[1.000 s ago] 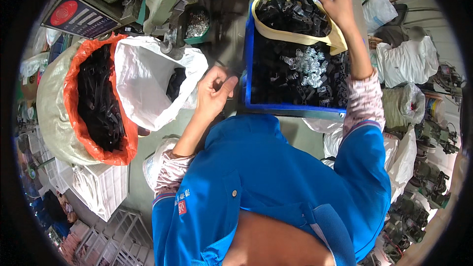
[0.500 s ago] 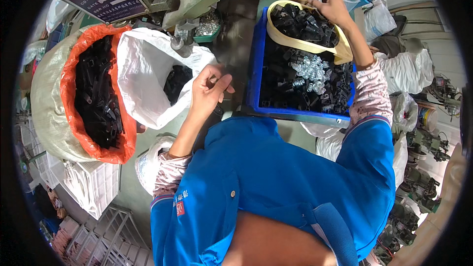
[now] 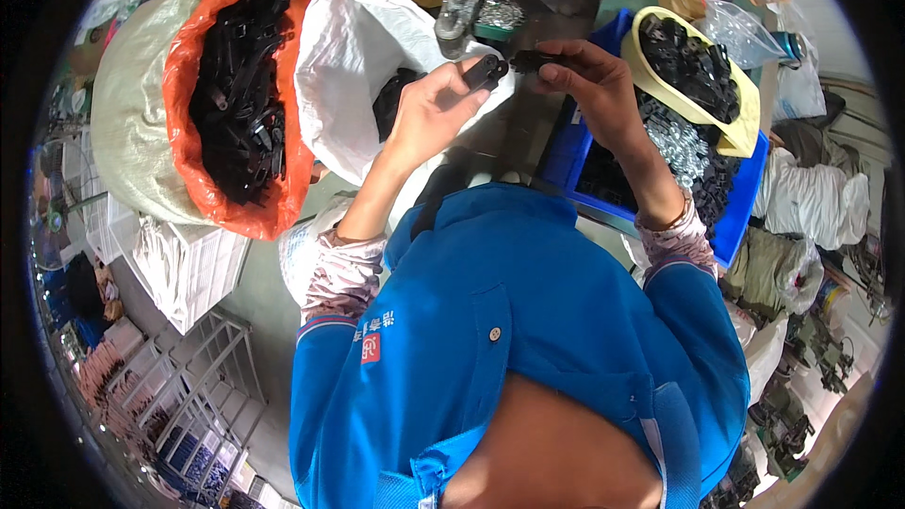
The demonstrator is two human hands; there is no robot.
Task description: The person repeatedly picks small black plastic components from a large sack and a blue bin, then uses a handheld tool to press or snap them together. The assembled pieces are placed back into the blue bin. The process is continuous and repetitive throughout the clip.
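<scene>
Closed around a black plastic part (image 3: 485, 73) with a rounded, holed end, my left hand (image 3: 429, 116) is over the rim of the white sack (image 3: 335, 66). Facing it from the right, my right hand (image 3: 599, 94) pinches a second dark part (image 3: 533, 60) between thumb and fingers. The two parts almost meet; I cannot tell whether they touch. Right of my right hand, a cream scoop-shaped tray (image 3: 749, 137) of black pieces rests on a blue bin (image 3: 745, 250). Small metal springs (image 3: 674, 137) and more black pieces lie in that bin.
A woven sack with an orange lining (image 3: 179, 123) stands at the left, full of long black parts. Behind my hands are a green tray of small metal pieces (image 3: 498, 15) and a metal machine part (image 3: 457, 24). White crates (image 3: 193, 269) stand lower left.
My right hand has left the cream tray and moved left, to face my left hand. A black part now shows in my left hand. The whole view has shifted.
</scene>
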